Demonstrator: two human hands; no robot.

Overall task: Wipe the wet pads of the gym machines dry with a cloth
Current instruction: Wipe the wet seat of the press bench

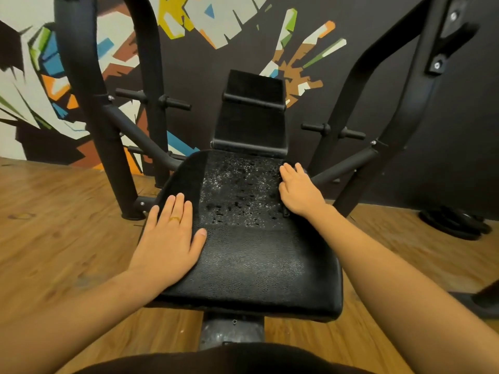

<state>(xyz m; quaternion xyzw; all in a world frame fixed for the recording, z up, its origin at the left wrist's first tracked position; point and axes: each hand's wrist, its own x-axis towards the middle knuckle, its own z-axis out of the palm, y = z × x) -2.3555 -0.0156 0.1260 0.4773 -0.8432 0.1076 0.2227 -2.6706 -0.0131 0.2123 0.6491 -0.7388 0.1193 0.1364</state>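
The black seat pad (243, 260) of the gym machine sits in the middle, over the wooden floor (54, 211). Water drops (237, 190) cover its far half. The near half looks dry. The left hand (170, 238) lies flat on the left edge of the pad, its grip spread wide and holding nothing. A soft dark strip, maybe the cloth (189, 179), runs along that left edge, up past the fingers. The right hand (298, 191) rests on the far right edge. I cannot tell if its grip holds anything. The back pad (252, 122) stands just behind.
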